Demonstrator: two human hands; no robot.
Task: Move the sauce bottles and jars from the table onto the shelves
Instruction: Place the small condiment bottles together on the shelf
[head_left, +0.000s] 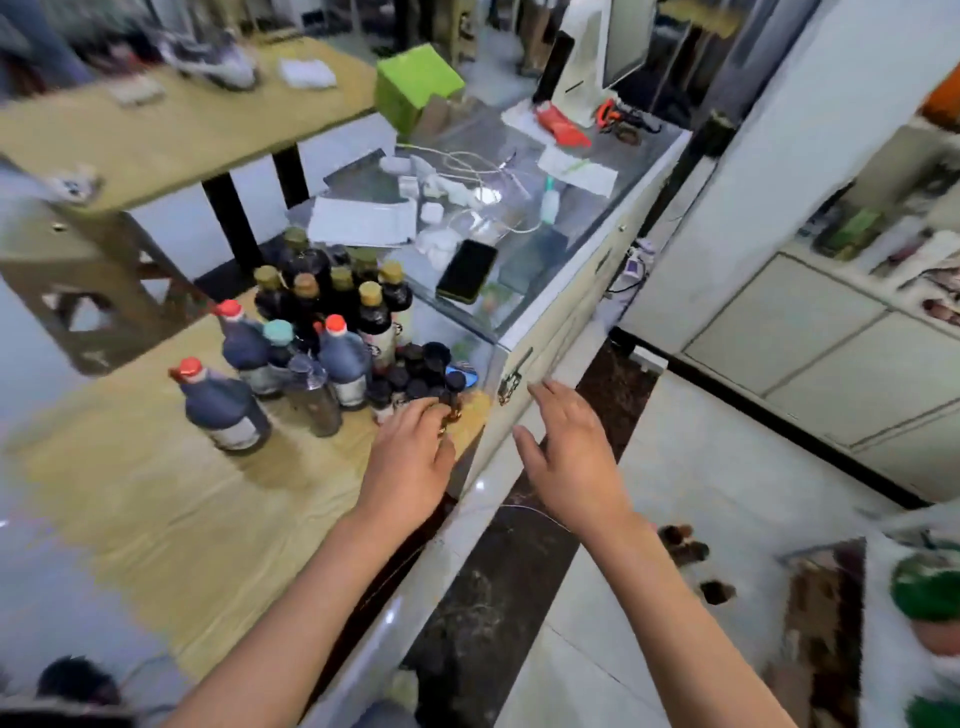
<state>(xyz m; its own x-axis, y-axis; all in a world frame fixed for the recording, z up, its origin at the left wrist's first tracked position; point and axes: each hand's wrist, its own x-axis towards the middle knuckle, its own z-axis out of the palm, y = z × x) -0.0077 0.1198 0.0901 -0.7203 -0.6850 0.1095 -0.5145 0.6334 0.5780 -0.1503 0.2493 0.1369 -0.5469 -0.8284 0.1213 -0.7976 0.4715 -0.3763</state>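
the sauce bottles (332, 332) and small dark-lidded jars (423, 376) stand in a group on the wooden table (156, 499), beside a glass counter (524, 244). the left hand (410, 457) reaches the nearest jars with curled fingers — whether it grips one i cannot tell — and the right hand (566, 447) hovers with fingers spread, holding nothing.

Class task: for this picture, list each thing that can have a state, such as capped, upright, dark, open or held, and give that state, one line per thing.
Red-capped bottles: capped, upright on the table.
Gold-capped bottles: capped, upright, bunched together.
Small black-lidded jars: lidded, clustered at the table's corner.
Phone: screen dark, flat on the glass counter.
Left hand: fingers curled round a small jar.
Right hand: open, holding nothing.
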